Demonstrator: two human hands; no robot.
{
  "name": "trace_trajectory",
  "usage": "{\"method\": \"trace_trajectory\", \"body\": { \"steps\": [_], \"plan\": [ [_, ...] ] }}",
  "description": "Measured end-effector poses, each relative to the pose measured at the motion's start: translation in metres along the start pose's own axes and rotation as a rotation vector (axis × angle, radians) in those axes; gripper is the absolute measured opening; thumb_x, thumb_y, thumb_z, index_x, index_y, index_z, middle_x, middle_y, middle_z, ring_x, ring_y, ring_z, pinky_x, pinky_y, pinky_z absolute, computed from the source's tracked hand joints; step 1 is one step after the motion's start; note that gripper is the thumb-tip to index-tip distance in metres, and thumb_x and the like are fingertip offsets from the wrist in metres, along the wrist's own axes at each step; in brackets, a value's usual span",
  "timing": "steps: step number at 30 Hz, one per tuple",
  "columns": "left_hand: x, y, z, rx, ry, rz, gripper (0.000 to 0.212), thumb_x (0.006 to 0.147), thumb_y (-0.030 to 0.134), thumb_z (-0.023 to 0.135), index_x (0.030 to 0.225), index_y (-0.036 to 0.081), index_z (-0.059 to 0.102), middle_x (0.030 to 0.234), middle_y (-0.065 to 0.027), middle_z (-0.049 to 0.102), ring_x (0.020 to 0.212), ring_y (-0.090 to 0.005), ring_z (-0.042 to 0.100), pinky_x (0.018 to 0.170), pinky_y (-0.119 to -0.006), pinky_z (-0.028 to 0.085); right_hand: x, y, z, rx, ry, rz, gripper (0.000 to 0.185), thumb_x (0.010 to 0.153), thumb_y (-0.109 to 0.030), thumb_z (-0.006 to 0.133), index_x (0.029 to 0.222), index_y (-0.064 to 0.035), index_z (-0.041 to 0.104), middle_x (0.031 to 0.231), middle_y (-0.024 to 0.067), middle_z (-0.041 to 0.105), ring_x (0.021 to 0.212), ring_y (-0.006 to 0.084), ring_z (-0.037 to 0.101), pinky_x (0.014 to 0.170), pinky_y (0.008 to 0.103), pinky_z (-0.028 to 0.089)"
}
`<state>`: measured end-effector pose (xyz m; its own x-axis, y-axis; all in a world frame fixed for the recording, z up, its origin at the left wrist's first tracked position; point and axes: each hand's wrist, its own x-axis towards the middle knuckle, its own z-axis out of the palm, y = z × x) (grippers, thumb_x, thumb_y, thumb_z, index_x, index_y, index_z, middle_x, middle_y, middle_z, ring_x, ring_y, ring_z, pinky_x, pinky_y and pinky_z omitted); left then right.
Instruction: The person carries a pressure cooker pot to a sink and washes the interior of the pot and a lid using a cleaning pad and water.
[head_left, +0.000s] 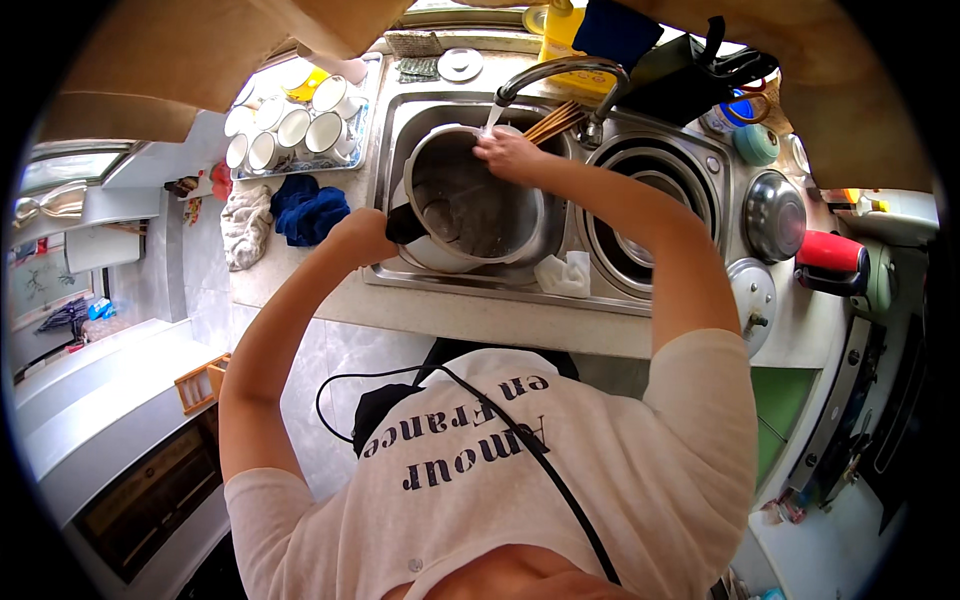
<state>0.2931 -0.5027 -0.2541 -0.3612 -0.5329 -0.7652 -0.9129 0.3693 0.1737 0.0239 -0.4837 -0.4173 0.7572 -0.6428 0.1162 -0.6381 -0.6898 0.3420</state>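
A metal pot (480, 196), likely a pressure cooker pot, is tilted in the left sink basin (559, 225) with its mouth towards me. My left hand (365, 234) grips its black handle (405, 223). At the pot's upper rim is my right hand (511, 156), its fingers bunched under water running from the faucet (559, 67). Whether those fingers pinch the rim or something small is hidden by the water. A little water lies inside the pot. Chopsticks (555, 123) rest behind my right wrist. A crumpled white cloth or tissue (564, 274) lies on the sink's front edge.
Left of the sink stand a tray (349, 166) of white mugs, a blue cloth (309, 211) and a pale cloth (246, 225). Nested metal bowls (649, 154) fill the right basin. Beyond it are a metal bowl (775, 216) and a pot lid (752, 300).
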Motion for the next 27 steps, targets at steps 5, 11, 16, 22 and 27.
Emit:
{"method": "trace_trajectory", "body": {
  "steps": [5, 11, 16, 22, 27],
  "plan": [
    [0.005, -0.002, 0.005, 0.054, 0.044, 0.06, 0.02, 0.065, 0.016, 0.059, 0.066, -0.004, 0.06, 0.049, -0.0125, 0.056, 0.042, -0.0228, 0.058, 0.043, -0.032, 0.05, -0.011, -0.056, -0.063, 0.722, -0.86, 0.378, 0.034, 0.077, -0.038, 0.059, 0.088, -0.0076, 0.069, 0.094, 0.0117, 0.065, 0.092, 0.0307, 0.06, 0.079, 0.0397, 0.045],
    [-0.006, 0.014, 0.0, 0.096, 0.122, 0.075, 0.018, 0.066, 0.016, 0.058, 0.068, -0.002, 0.062, 0.051, -0.012, 0.057, 0.044, -0.0226, 0.059, 0.043, -0.031, 0.049, 0.079, -0.106, -0.053, 1.952, -0.199, 1.195, 0.05, 0.091, -0.045, 0.036, 0.106, -0.0025, 0.059, 0.104, 0.0148, 0.059, 0.097, 0.0264, 0.053, 0.085, 0.0344, 0.04],
    [-0.012, 0.026, -0.014, 0.123, 0.05, -0.001, 0.025, 0.067, 0.025, 0.065, 0.072, 0.001, 0.064, 0.057, -0.0121, 0.06, 0.051, -0.0229, 0.061, 0.052, -0.032, 0.051, 0.086, -0.108, -0.061, 2.382, 0.425, 1.211, 0.05, 0.092, -0.044, 0.034, 0.095, 0.0009, 0.056, 0.086, 0.0157, 0.058, 0.083, 0.025, 0.055, 0.076, 0.0352, 0.04],
    [-0.012, 0.029, -0.034, 0.267, 0.023, -0.02, 0.037, 0.063, 0.036, 0.074, 0.072, 0.001, 0.066, 0.058, -0.0106, 0.061, 0.052, -0.0208, 0.062, 0.055, -0.031, 0.052, -0.033, -0.122, -0.081, 1.321, 0.033, 0.769, 0.035, 0.086, -0.037, 0.051, 0.087, -0.0024, 0.053, 0.086, 0.0207, 0.057, 0.081, 0.0377, 0.055, 0.071, 0.0427, 0.043],
    [-0.021, 0.03, -0.049, 0.382, 0.082, 0.029, 0.038, 0.059, 0.032, 0.076, 0.073, -0.002, 0.065, 0.056, -0.0131, 0.059, 0.044, -0.0187, 0.057, 0.046, -0.029, 0.048, -0.07, -0.126, -0.016, 0.903, 0.165, 0.975, 0.034, 0.079, -0.03, 0.061, 0.093, -0.0028, 0.047, 0.089, 0.0186, 0.054, 0.082, 0.0383, 0.056, 0.073, 0.0467, 0.044]
  ]
}}
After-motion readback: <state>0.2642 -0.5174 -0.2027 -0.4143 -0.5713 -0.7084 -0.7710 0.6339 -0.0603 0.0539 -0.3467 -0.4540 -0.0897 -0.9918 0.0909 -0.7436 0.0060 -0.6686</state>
